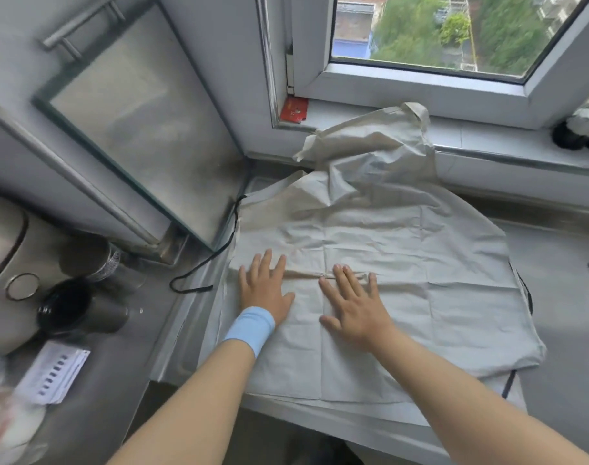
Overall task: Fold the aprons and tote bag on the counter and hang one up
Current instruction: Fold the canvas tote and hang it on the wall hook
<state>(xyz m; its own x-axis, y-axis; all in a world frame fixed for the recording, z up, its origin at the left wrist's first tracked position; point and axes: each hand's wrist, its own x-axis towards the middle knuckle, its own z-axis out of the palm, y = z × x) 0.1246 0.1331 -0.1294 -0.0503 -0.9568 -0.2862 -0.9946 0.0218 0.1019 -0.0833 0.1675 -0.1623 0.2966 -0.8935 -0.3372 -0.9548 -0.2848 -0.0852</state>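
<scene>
A pale beige apron (pixel 420 263) lies spread flat on the grey counter (pixel 561 330), creased in a grid. Its bib end and neck strap (pixel 417 110) are crumpled up against the window sill. Black ties trail off its left side (pixel 199 268) and right edge (pixel 527 293). More pale fabric shows beneath its near edge (pixel 319 409). My left hand (pixel 264 288), with a light blue wristband, presses flat on the apron's left part. Beside it, my right hand (pixel 351 305) also lies flat, fingers spread, on the cloth. Neither hand holds anything.
A steel-framed glass panel (pixel 142 119) leans at the left. Left of the apron stand a dark cup (pixel 81 310), a glass (pixel 95 256), a steel appliance (pixel 4 260) and a paper pack (pixel 51 374). A red packet (pixel 294 110) and dark items (pixel 574 135) sit on the sill.
</scene>
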